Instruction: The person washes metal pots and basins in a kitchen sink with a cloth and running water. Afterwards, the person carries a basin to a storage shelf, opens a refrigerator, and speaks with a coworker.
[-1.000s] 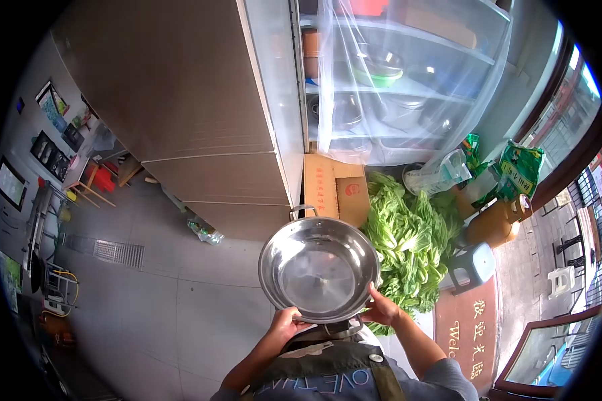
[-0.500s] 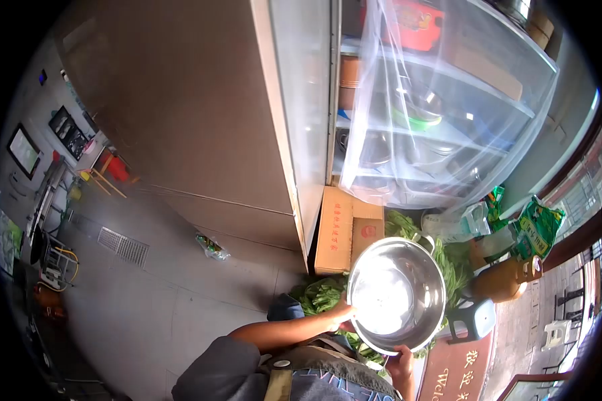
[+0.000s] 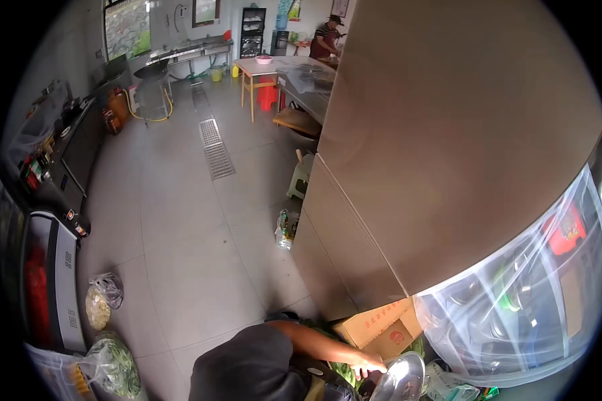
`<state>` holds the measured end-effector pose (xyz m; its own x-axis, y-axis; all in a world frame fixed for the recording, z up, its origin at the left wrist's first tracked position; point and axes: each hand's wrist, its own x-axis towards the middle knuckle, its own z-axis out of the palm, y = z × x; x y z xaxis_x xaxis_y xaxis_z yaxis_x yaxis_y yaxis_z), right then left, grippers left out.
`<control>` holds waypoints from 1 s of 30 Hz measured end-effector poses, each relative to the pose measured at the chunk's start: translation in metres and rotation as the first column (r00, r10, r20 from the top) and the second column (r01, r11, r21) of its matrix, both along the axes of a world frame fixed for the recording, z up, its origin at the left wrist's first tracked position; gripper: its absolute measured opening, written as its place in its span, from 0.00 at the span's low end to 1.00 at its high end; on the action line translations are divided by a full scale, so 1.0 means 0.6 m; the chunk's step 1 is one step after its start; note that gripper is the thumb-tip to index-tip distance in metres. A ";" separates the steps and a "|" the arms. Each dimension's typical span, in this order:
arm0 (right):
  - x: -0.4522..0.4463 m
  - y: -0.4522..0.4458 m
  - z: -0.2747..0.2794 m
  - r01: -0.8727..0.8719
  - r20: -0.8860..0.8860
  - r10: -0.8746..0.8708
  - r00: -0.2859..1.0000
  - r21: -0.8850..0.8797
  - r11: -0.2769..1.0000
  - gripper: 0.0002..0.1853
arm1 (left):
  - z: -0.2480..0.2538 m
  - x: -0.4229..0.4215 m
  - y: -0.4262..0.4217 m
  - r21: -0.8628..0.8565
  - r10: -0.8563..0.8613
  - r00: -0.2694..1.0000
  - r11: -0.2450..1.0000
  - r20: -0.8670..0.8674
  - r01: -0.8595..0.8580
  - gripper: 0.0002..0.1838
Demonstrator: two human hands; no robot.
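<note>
A shiny stainless steel basin (image 3: 407,375) shows at the bottom edge, tilted and cut off by the frame. My left hand (image 3: 368,366) is closed on the rim at its left side, the arm reaching in from below. My right hand is out of view. Green leafy vegetables (image 3: 343,371) lie beneath and beside my left forearm. Just beyond the basin stands an open cardboard box (image 3: 374,325) with red printing.
A tall brown cabinet (image 3: 441,134) blocks the right side, with a plastic-covered shelf (image 3: 515,301) beside it. Bags of vegetables (image 3: 112,364) lie on the floor at left. A drain grate (image 3: 217,148) runs along the tiles. Another person (image 3: 326,40) stands at the back.
My view has swung left toward the kitchen, so the basin now sits lower in the frame. My right hand, earlier on the basin's near rim, has left the view.
</note>
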<state>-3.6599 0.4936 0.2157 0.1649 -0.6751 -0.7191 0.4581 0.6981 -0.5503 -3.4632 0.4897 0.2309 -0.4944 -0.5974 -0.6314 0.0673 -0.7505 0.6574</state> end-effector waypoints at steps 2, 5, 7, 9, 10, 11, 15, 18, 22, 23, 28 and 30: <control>0.017 -0.012 0.001 -0.028 0.004 0.028 1.000 -0.006 1.000 0.12 | -0.014 0.024 0.002 -0.007 0.043 0.999 0.999 -0.006 -0.043 0.28; 0.034 0.002 -0.012 -0.010 0.025 0.010 1.000 0.001 1.000 0.12 | -0.019 0.055 0.013 -0.061 0.057 0.998 0.997 -0.002 -0.057 0.25; 0.034 0.028 -0.028 0.034 0.048 -0.034 0.998 0.011 0.999 0.13 | -0.008 0.085 0.023 -0.114 0.021 0.999 0.993 -0.039 -0.025 0.23; 0.023 0.067 -0.055 0.082 0.094 -0.084 0.992 0.025 0.996 0.13 | 0.001 0.120 0.028 -0.172 0.001 0.999 0.985 -0.052 -0.010 0.22; 0.011 0.096 -0.076 0.110 0.141 -0.113 0.984 0.024 0.994 0.13 | 0.004 0.139 0.032 -0.186 0.024 0.999 0.982 -0.033 -0.029 0.21; 0.003 0.123 -0.089 0.149 0.182 -0.149 0.972 0.018 0.989 0.13 | 0.006 0.159 0.038 -0.202 0.040 0.999 0.979 0.011 -0.037 0.21; 0.079 0.173 -0.045 0.352 0.189 -0.380 0.906 0.162 0.922 0.13 | 0.002 0.226 0.032 -0.170 0.036 0.997 0.985 0.062 -0.025 0.19; 0.093 0.217 -0.035 0.449 0.223 -0.500 0.837 0.243 0.860 0.20 | -0.009 0.209 0.013 -0.148 0.031 0.991 0.989 0.130 -0.012 0.15; 0.045 0.290 -0.089 0.559 0.175 -0.621 0.764 0.299 0.773 0.15 | 0.035 0.110 -0.023 -0.321 -0.016 0.995 0.946 0.097 0.047 0.14; 0.050 0.299 -0.059 0.570 0.151 -0.619 0.771 0.270 0.776 0.13 | -0.017 0.078 -0.043 -0.414 -0.039 0.992 0.906 0.120 0.086 0.15; 0.001 0.364 -0.064 0.642 0.081 -0.678 0.731 0.258 0.722 0.09 | -0.126 -0.053 -0.146 -0.453 0.076 0.968 0.891 0.237 0.041 0.23; -0.012 0.389 -0.055 0.651 0.027 -0.679 0.733 0.258 0.713 0.08 | -0.108 -0.078 -0.183 -0.407 0.084 0.979 0.913 0.187 -0.001 0.27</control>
